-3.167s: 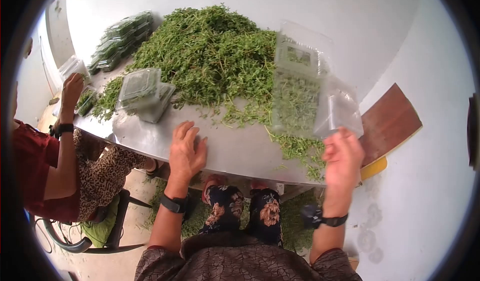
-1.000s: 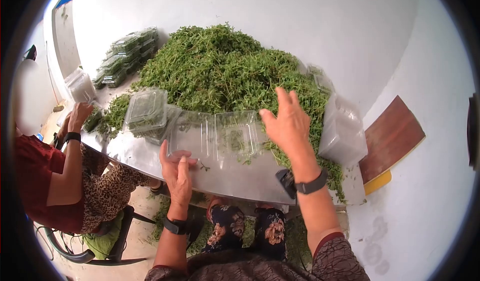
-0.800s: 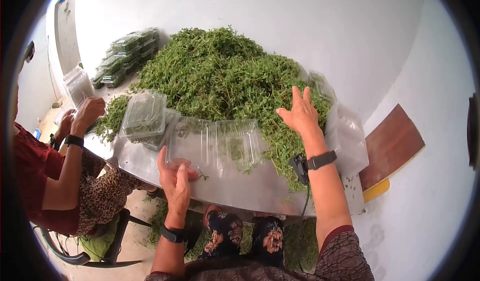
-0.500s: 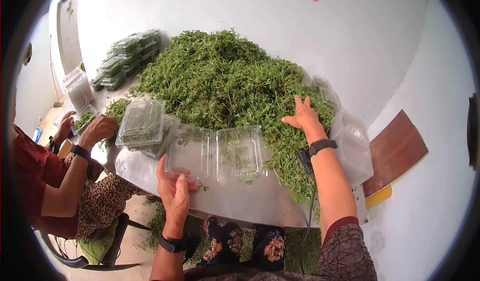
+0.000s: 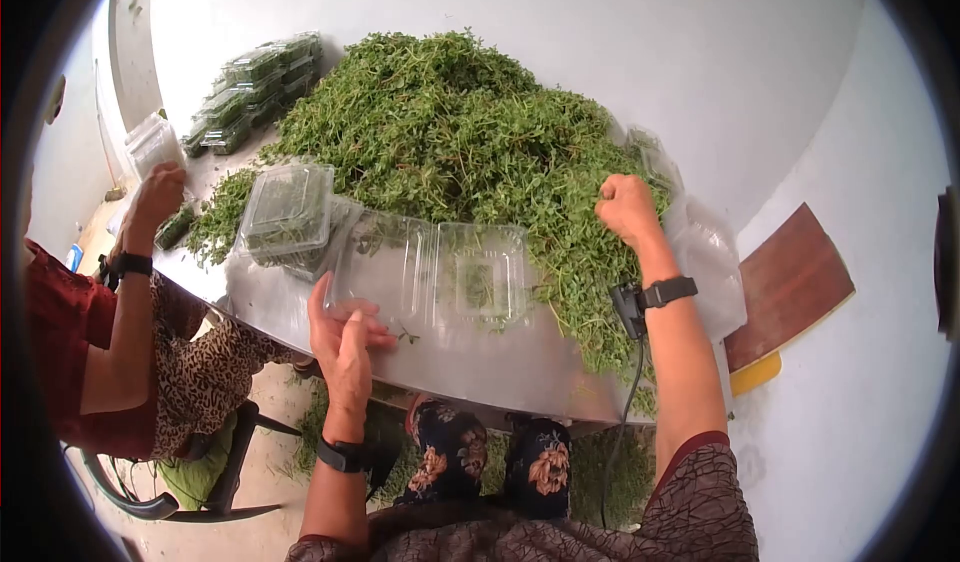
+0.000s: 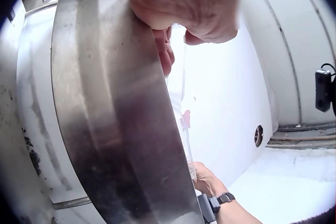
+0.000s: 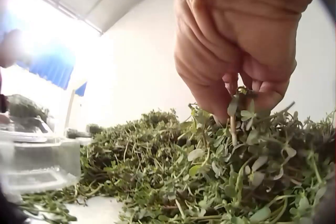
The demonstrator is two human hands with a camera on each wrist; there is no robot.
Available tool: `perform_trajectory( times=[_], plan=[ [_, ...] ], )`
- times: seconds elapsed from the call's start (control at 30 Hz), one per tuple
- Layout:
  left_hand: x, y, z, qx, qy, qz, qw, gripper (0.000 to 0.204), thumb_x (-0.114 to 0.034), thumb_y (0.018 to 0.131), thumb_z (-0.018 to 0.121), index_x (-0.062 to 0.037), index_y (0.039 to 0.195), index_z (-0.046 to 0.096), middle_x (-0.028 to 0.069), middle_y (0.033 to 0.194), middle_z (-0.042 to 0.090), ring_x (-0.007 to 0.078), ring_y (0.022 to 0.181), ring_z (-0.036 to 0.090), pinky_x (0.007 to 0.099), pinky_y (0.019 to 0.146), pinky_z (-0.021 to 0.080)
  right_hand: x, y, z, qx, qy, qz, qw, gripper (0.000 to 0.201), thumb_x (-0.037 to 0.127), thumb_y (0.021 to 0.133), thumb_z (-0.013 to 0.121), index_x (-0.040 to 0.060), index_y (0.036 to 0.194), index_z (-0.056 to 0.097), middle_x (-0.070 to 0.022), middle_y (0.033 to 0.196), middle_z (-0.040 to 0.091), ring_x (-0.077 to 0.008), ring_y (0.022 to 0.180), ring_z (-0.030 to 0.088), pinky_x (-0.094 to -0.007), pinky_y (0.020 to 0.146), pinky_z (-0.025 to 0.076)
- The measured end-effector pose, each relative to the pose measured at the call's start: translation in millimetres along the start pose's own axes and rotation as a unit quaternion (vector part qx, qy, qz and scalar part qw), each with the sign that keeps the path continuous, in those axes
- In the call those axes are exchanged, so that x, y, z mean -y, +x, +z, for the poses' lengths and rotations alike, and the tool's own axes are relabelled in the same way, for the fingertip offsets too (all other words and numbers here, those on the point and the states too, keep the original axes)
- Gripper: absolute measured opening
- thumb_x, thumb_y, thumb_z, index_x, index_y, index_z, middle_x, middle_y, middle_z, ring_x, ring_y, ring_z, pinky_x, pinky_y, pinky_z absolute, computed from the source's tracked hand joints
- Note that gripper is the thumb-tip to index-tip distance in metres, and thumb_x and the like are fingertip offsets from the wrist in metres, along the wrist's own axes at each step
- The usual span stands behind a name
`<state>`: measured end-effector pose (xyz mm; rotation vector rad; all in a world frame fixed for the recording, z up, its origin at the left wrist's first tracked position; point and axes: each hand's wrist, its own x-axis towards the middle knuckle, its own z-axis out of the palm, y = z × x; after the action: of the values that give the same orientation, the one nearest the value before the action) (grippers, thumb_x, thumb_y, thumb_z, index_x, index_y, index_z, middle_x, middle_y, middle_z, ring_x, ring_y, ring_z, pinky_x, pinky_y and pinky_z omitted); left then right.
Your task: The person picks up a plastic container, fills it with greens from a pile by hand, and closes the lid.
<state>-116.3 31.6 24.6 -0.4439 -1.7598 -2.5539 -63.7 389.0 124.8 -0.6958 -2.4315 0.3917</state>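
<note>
A large heap of leafy green stems (image 5: 440, 132) covers the back of the metal table. At its right side my right hand (image 5: 630, 208) has curled fingers; in the right wrist view that hand (image 7: 236, 45) pinches some stems (image 7: 233, 124) at the top of the heap. A clear hinged container (image 5: 480, 274) lies unfolded in front of the heap, a few sprigs showing through it. Beside its near left corner my left hand (image 5: 343, 347) rests at the table edge with fingers extended. The left wrist view shows this hand (image 6: 184, 3) over the metal rim.
Closed containers (image 5: 288, 212) are stacked left of the unfolded one, and filled ones (image 5: 250, 92) at the back left. Nested empty containers (image 5: 705, 262) stand at the right, by a brown board (image 5: 790, 284). Another person's hand (image 5: 160, 194) is at the left, near a small container.
My right hand has gone from spread above the heap to closed on stems. Earlier it brought the container, which now lies unfolded on the table. My left hand stays by its corner.
</note>
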Motion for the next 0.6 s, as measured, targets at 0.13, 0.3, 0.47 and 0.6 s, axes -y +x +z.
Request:
perform_trajectory(
  times=[0.13, 0.3, 0.47, 0.6],
  plan=[
    [3.6, 2.2, -2.7, -0.005, -0.031, -0.002, 1.000, 0.056, -0.004, 0.084, 0.041, -0.0025, 0.138, 0.027, 0.0150, 0.090, 0.056, 0.0155, 0.064, 0.055, 0.0286, 0.055, 0.054, 5.5, -21.4, -35.7, -0.033, 0.176, -0.021, 0.984, 0.010, 0.004, 0.067, 0.065, -0.0002, 0.069, 0.057, -0.0068, 0.060, 0.055, -0.0166, 0.056, 0.052, -0.0316, 0.054, 0.043],
    [4.4, 4.0, -5.3, 0.017, -0.037, 0.006, 0.999, 0.053, -0.006, 0.087, 0.042, -0.0013, 0.137, 0.028, 0.0140, 0.089, 0.056, 0.0142, 0.062, 0.054, 0.0279, 0.053, 0.053, 17.4, -63.4, -43.8, 0.055, 0.269, 0.072, 0.959, 0.006, 0.005, 0.076, 0.065, 0.0003, 0.078, 0.061, 0.0004, 0.067, 0.058, -0.0060, 0.057, 0.050, -0.0210, 0.048, 0.038],
    [6.0, 4.5, -1.0, 0.018, -0.020, 0.008, 1.000, 0.051, -0.009, 0.090, 0.044, -0.0010, 0.137, 0.028, 0.0124, 0.088, 0.056, 0.0127, 0.062, 0.053, 0.0272, 0.054, 0.053, 1.6, -89.4, -29.2, 0.034, 0.133, 0.061, 0.989, 0.015, 0.010, 0.075, 0.067, 0.0002, 0.086, 0.067, -0.0090, 0.070, 0.063, -0.0147, 0.060, 0.056, -0.0315, 0.059, 0.046],
    [10.2, 3.5, 10.8, -0.035, 0.038, 0.095, 0.994, 0.057, -0.006, 0.088, 0.053, -0.0012, 0.138, 0.027, 0.0147, 0.114, 0.049, 0.0102, 0.066, 0.051, 0.0245, 0.057, 0.052, 12.6, -108.1, -29.8, -0.013, -0.002, 0.040, 0.999, 0.027, 0.017, 0.077, 0.066, 0.0040, 0.101, 0.065, -0.0137, 0.075, 0.064, -0.0296, 0.071, 0.062, -0.0383, 0.068, 0.048]
  ],
)
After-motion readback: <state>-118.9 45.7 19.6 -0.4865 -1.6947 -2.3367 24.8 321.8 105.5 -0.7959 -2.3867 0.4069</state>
